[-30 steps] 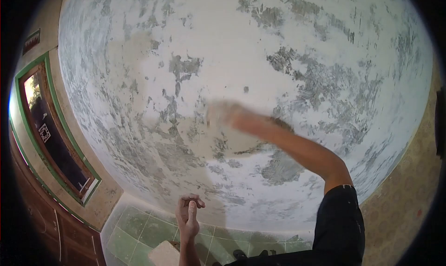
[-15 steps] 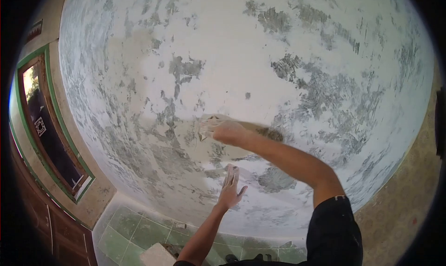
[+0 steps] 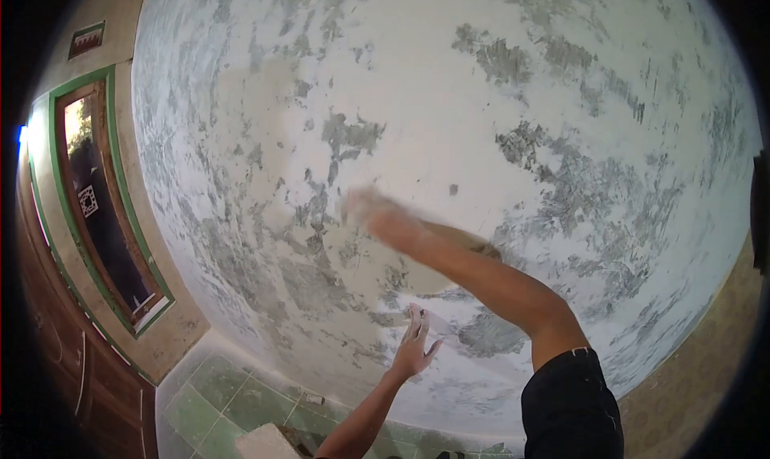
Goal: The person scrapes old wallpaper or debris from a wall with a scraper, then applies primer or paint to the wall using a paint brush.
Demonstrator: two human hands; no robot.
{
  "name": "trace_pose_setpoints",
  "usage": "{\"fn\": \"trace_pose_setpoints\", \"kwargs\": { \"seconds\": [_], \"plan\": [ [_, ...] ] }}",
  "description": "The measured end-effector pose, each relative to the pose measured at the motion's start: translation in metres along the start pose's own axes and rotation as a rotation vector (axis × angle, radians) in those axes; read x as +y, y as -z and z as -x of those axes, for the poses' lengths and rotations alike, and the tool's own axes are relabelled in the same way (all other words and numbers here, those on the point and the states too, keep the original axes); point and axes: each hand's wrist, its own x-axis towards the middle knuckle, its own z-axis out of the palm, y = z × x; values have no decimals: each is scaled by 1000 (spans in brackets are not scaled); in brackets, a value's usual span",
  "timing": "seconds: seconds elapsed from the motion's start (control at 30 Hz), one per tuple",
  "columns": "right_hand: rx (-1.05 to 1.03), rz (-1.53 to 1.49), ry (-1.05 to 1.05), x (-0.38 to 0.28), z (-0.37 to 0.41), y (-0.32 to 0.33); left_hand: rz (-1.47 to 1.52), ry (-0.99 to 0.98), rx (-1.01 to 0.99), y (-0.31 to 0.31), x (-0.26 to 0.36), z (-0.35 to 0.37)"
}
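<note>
A wall with patchy white and grey plaster fills most of the view. My right hand, dusted white, is at the wall left of centre with its arm reaching across from the right. Motion smears its fingers, so whether it holds anything cannot be made out. Below it, my left hand rests on or close against the wall, fingers stretched upward and thumb apart. White dust covers those fingertips, and nothing shows in that hand.
A green-framed window is on the left, above a brown wooden door. Green floor tiles run along the wall's foot. A pale block-like object lies at the bottom, and a small piece sits beside the wall.
The view has shifted, moving the wall and window right and down in the picture. My right hand has moved up and left across the wall and is blurred. My left hand stays about the same place.
</note>
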Motion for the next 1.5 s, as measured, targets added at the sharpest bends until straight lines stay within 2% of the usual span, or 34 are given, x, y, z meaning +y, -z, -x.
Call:
{"fn": "trace_pose_setpoints", "kwargs": {
  "seconds": [0.03, 0.07, 0.1, 0.17, 0.23, 0.3, 0.33, 0.37, 0.4, 0.47, 0.57, 0.6, 0.63, 0.67, 0.7, 0.77, 0.83, 0.9, 0.93, 1.0, 1.07, 1.13, 1.17, 1.2, 1.23, 1.3, 1.33, 1.37, 1.4, 1.43, 1.47, 1.5],
  "plan": [
    [-122, -348, -123, -15, 5, -13, 45, 21, -33, 4, -1, -1],
    [-268, -29, 25, -21, 7, -18, 87, 40, -65, 9, -1, 0],
    [-249, 70, 80, -21, -8, 2, 82, 44, -57, 12, -3, 1],
    [26, -9, -62, -10, -58, 69, 129, 1, -92, 18, -6, -2],
    [356, 85, -195, 2, -110, 156, 125, 24, -109, 21, -8, -4],
    [623, 234, -174, -1, -142, 219, 124, 54, -140, 19, -15, -1],
    [692, 271, -179, -4, -154, 233, 6, 90, -200, 18, -21, 0],
    [676, 300, -219, 12, -157, 229, -111, 126, -266, 18, -25, 2],
    [566, 576, -267, 36, -153, 189, -113, 134, -282, 17, -24, 5],
    [356, 1155, -292, 84, -144, 108, -34, 129, -187, 18, -17, 1],
    [62, 1582, 354, 2, -65, -12, -61, 123, -149, 17, -15, 1],
    [-206, 1095, 368, -20, -44, -42, -53, 131, -149, 15, -10, 3],
    [-374, 787, 342, -33, -33, -49, -66, 155, -163, 16, -8, 3],
    [-459, 601, 304, -40, -30, -39, -84, 170, -177, 20, -8, 0],
    [-461, 414, 226, -38, -40, -17, -90, 159, -175, 21, -9, -2],
    [-131, 157, -4, -14, -86, 62, -99, 148, -151, 15, -11, -1],
    [199, 274, -149, 6, -128, 167, -103, 142, -153, 12, -10, 0],
    [418, 424, -199, 19, -150, 245, -112, 140, -129, 12, -10, -1],
    [483, 457, -206, 24, -155, 259, -115, 137, -124, 12, -11, -2],
    [493, 575, -201, 32, -154, 223, -95, 130, -99, 9, -9, 0],
    [332, 862, -105, 30, -142, 140, -77, 123, -70, 7, -10, -2],
    [-8, 1229, 140, 12, -119, 61, -52, 121, -44, 6, -6, 1],
    [-189, 1305, 290, -3, -106, 33, -39, 126, -56, 11, -3, 1],
    [-543, 993, 305, 3, -83, -1, -28, 126, -62, 15, -1, 0],
    [-535, 1000, 305, -11, -83, 12, -35, 119, -59, 19, -4, 2],
    [-601, 463, 84, -28, -80, 56, 103, 116, -93, 20, -12, 0],
    [-390, 259, -66, -23, -103, 92, 108, 113, -91, 20, -13, 0],
    [-124, 230, -119, -16, -130, 138, 99, 95, -84, 19, -14, -1],
    [95, 325, -121, -10, -154, 183, 92, 80, -76, 17, -14, -1],
    [340, 586, -11, -9, -175, 220, 98, 87, -74, 14, -13, 0],
    [425, 478, -244, 124, -213, 274, 116, 69, -48, 12, -12, 1],
    [298, 196, -344, 91, -198, 291, 130, 49, -19, 12, -13, -1]
  ]
}}
